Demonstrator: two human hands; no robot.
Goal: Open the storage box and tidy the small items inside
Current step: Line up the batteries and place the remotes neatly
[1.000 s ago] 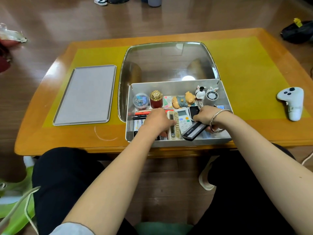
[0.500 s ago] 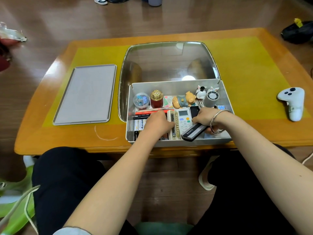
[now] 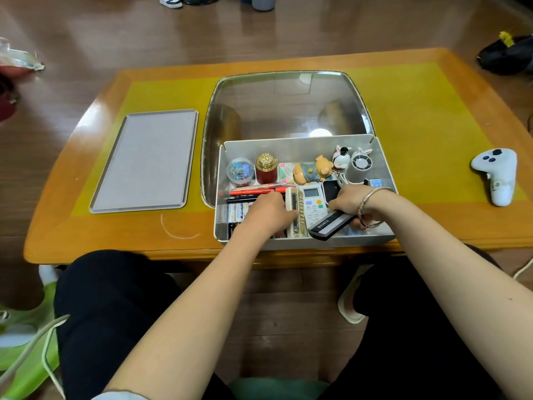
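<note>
1. Open grey storage box (image 3: 302,145) at the near edge of the table (image 3: 432,226), straight ahead at 12 o'clock; near wall almost flush with the table edge, far wall lying over a glass inset (image 3: 282,105).
2. Packed tight inside, little free floor: along the far wall a clear tub of clips (image 3: 240,169), a red jar with gold cap (image 3: 266,168), a pig figure (image 3: 313,170), a zebra figure (image 3: 341,157) and a small fan (image 3: 358,166).
3. Mid-box: red pens (image 3: 253,190) lying crosswise, batteries (image 3: 235,212) at the 9 o'clock side, a white remote (image 3: 313,204) upright in the middle.
4. Left hand (image 3: 266,213) palm down, fingers curled among the batteries and pens; grasp hidden, cannot tell what is held.
5. Right hand (image 3: 350,202), with a bracelet (image 3: 367,207) on the wrist, closed around a black and silver device (image 3: 328,225) tilted over the near wall.
6. Grey lid (image 3: 147,160) flat on the table at 10 o'clock, well apart from the box.
7. White game controller (image 3: 496,174) at 2 o'clock, well apart; bare yellow mat (image 3: 418,111) between it and the box.
8. Wood floor (image 3: 259,33) beyond; shoes (image 3: 171,0) at 12 o'clock, black bag (image 3: 507,54) at 2 o'clock.
</note>
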